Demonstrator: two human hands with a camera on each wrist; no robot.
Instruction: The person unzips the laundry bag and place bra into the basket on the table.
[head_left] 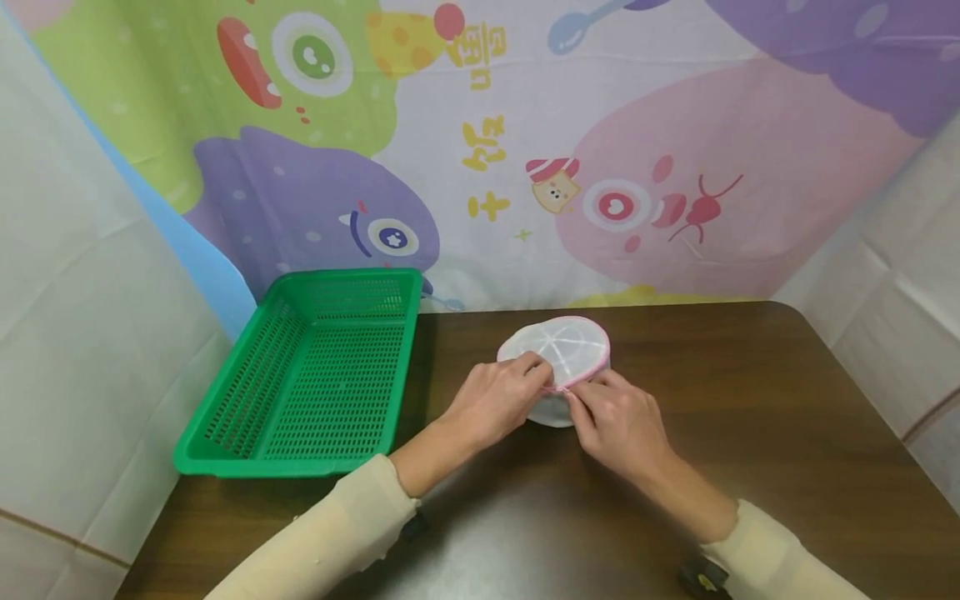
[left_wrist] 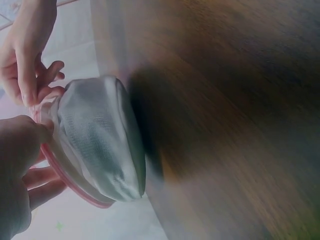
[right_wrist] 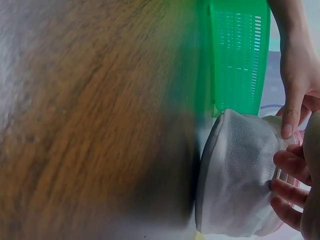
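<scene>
A round white mesh laundry bag (head_left: pixel 573 346) with pink trim stands on the brown table, its flat lid facing up. At the near side of its rim my left hand (head_left: pixel 504 390) pinches the pink zipper edge. Right beside it, my right hand (head_left: pixel 621 421) also pinches that edge, the fingertips of both hands nearly touching. In the left wrist view the bag's mesh side (left_wrist: pixel 95 135) looks slightly creased. The right wrist view has the right hand's fingers (right_wrist: pixel 290 192) against the rim. The zipper pull is too small to make out.
To the left of the bag a green perforated plastic basket (head_left: pixel 341 392) sits on the table (head_left: pixel 750 400). Behind the table hangs a cloth with cartoon monsters (head_left: pixel 510 258). Pale panels (head_left: pixel 82 333) flank the table on both sides.
</scene>
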